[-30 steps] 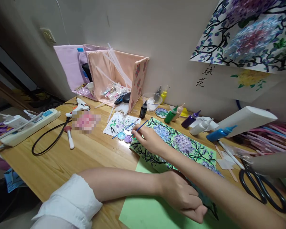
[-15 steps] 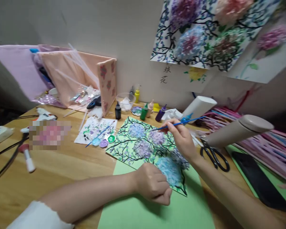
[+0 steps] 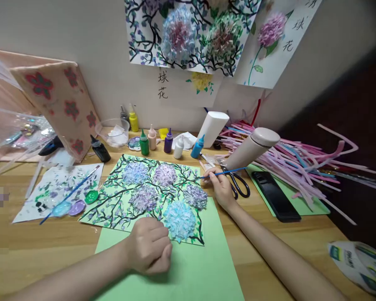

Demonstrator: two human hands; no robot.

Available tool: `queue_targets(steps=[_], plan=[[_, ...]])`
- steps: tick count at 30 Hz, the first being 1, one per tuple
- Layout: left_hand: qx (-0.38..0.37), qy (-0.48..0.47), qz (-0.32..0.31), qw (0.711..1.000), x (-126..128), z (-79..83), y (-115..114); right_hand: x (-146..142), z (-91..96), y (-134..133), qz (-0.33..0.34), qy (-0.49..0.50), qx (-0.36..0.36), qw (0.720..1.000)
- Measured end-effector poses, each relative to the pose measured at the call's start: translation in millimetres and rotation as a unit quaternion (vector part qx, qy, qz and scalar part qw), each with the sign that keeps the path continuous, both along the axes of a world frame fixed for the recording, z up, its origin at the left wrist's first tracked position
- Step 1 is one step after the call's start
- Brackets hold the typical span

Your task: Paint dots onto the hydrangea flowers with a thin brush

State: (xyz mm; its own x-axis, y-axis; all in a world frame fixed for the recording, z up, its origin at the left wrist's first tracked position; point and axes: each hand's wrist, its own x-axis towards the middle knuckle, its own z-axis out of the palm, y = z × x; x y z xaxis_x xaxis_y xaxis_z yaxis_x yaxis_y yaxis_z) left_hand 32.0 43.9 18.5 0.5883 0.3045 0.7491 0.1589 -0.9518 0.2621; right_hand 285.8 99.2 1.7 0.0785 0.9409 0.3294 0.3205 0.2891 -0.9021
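Note:
My right hand [image 3: 219, 186] pinches a thin blue paintbrush [image 3: 227, 172] at the right edge of a flower painting [image 3: 147, 192] on green paper; the brush tip points at the upper right corner of the painting. My left hand [image 3: 150, 244] is curled into a loose fist with nothing visible in it. It rests on the painting's lower edge and on the plain green sheet [image 3: 188, 271] under it. A second blue brush [image 3: 70, 194] lies on a paint-spotted white paper [image 3: 44, 196] beside small round paint blobs [image 3: 77, 207].
Small paint bottles [image 3: 167, 142] stand in a row along the wall. Black scissors [image 3: 238, 184], a beige cylinder [image 3: 250, 148], a black phone [image 3: 275, 195] and a heap of pink strips [image 3: 301, 154] lie to the right. A pink flowered box [image 3: 59, 104] stands at left.
My right hand has carried the brush from the paint blobs at left across to the painting's right edge. The view has swung right. My left fist has stayed on the paper.

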Motion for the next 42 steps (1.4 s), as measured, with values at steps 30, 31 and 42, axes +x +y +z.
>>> queue_targets(steps=[30,31,42], plan=[[-0.037,0.002,-0.015,0.999,0.2,-1.1,2.5,2.4,1.2,-0.9,0.020,-0.043,-0.022,0.999],[-0.038,0.004,-0.016,0.999,-0.1,-1.4,2.5,2.4,1.2,-1.0,0.015,-0.043,-0.019,0.999],[-0.038,0.006,-0.016,0.999,-0.6,-1.1,1.5,1.8,2.4,-4.2,0.017,-0.091,0.015,0.996]])
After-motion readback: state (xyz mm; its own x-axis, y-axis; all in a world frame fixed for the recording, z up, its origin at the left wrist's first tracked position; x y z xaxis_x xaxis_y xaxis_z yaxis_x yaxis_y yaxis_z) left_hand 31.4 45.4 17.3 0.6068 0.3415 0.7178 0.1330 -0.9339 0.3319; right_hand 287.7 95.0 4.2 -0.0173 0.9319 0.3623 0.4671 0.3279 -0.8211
